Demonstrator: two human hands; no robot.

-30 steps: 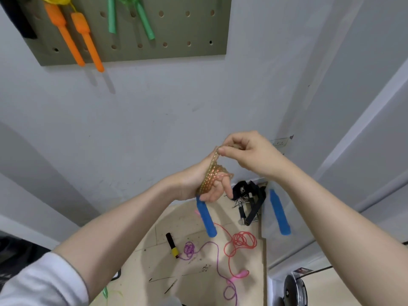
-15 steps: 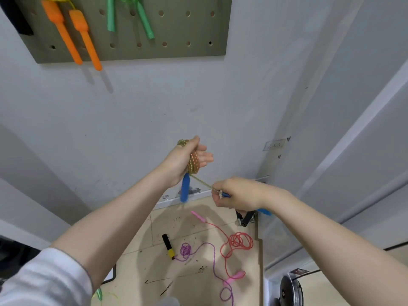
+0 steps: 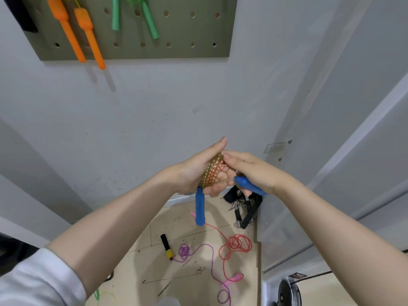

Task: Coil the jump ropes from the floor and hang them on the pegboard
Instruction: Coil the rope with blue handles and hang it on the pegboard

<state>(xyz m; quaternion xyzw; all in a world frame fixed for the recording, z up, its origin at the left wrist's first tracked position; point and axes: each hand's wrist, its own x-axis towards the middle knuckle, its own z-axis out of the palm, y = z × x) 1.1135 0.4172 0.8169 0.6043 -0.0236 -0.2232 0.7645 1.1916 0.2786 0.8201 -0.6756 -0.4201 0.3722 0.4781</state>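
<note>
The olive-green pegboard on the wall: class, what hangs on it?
On the olive-green pegboard hang two orange jump-rope handles and two green jump-rope handles. Their ropes and pegs are mostly cut off by the top edge of the view. A dark object sits at its left edge.

"Is there any writing to read here?"

"Almost none. A black item (image 3: pixel 237 193) on the floor by the wall, behind the hands, carries a small white printed patch, but the letters are too small and blurred to make out."

"Anything on the wall?"

"A small pale plate (image 3: pixel 275 147) sits on the wall with faint marks; these cannot be read either."
</note>
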